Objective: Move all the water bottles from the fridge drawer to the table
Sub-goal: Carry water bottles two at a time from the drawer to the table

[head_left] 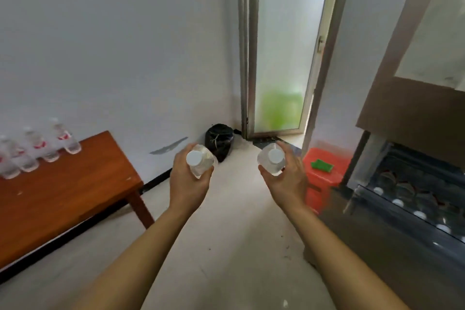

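Background, corner of room: tied black plastic bag [218,141] on pale floor [234,234], against white wall [113,45], just left of door. Tall frosted-glass door w/ grey metal frame [284,45], ajar; blurred green shape behind glass, poss. a bin. Orange-red plastic stool [324,173] right of door, w/ small green object [321,165] lying on its seat; identity unclear.
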A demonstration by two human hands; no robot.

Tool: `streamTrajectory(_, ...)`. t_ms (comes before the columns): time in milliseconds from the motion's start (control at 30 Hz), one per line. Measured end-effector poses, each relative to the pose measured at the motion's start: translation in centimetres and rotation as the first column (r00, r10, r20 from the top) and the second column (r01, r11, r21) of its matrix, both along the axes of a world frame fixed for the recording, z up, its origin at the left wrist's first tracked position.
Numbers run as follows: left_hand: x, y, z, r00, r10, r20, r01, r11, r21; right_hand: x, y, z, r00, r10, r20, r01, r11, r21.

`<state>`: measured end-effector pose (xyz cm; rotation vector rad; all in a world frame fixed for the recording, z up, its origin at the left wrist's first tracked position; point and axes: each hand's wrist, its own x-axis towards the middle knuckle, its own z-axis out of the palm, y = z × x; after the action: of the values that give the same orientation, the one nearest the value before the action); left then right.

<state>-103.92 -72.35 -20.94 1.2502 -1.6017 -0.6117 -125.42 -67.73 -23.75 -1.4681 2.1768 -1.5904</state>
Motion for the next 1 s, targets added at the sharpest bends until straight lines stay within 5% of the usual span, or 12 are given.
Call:
streamTrajectory(267,23.6,-5.1,0.5,0.957,0.286,-0.052,-0.285,0.958,0.031,23.3,-11.7,0.4,0.933,0.36,-0.017,-0.359,0.932,0.059)
streamTrajectory(500,39.0,-6.7,-1.1,0.836,0.547,-0.042,-0.544,0.836,0.073,40.4,-18.7,-0.2,0.784,0.62,0.015,-0.618,0.779,0.106)
streamTrajectory(1000,62.8,-23.6,-4.2,0.654,0.744,0.135,-0.756,0.649,0.086,66.8,-41.0,-3.8,0.575,0.817,0.054,-0.804,0.55,0.226)
